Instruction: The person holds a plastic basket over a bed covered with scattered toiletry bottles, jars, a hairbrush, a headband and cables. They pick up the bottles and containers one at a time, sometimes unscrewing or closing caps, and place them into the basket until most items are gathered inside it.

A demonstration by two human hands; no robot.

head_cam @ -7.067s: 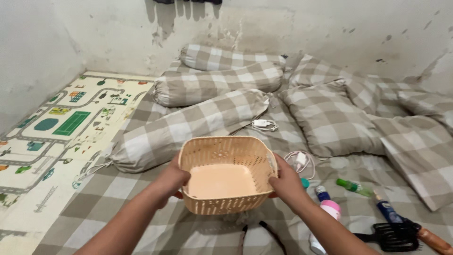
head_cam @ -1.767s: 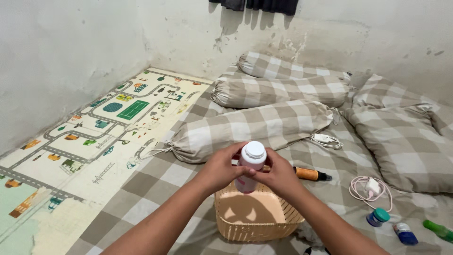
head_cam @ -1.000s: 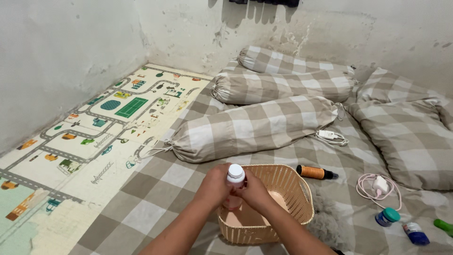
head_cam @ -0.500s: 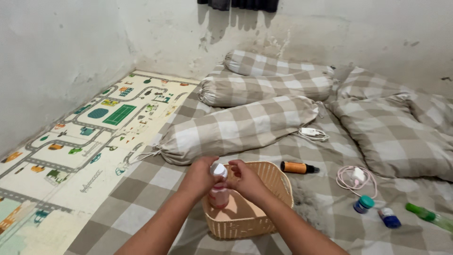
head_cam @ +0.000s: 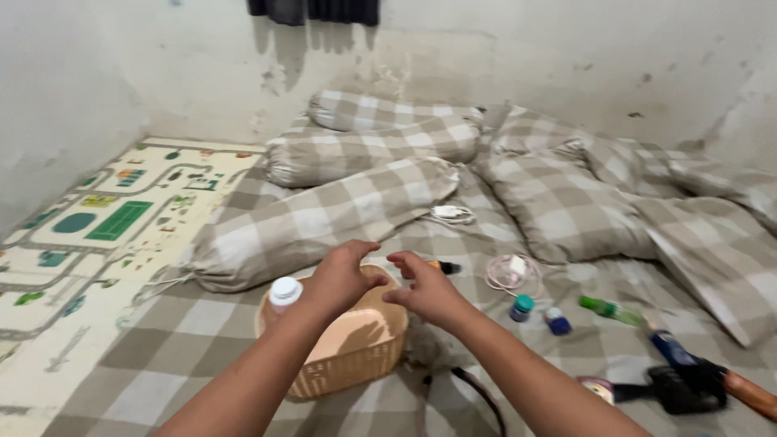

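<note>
Both hands hovered empty above the tan woven plastic basket (head_cam: 344, 344) on the checked bed sheet (head_cam: 154, 356). Left hand (head_cam: 341, 277) loosely curled, fingers open; right hand (head_cam: 425, 289) open, fingers spread. White-capped bottle (head_cam: 283, 293) stood upright inside the basket, at its left rim, just beside the left wrist.

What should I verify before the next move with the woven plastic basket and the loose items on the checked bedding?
1. Beige woven plastic basket upright on the checked bedding: ok.
2. White-capped bottle standing inside the basket at its left edge: ok.
3. Left hand empty, fingers loose, above the basket: ok.
4. Right hand empty, above the basket's right rim: ok.
5. Teal-capped jar and blue-capped jar in the basket: not ok, both lie on the bedding.
6. Orange tube behind the right hand, fully visible: cannot tell.
</note>
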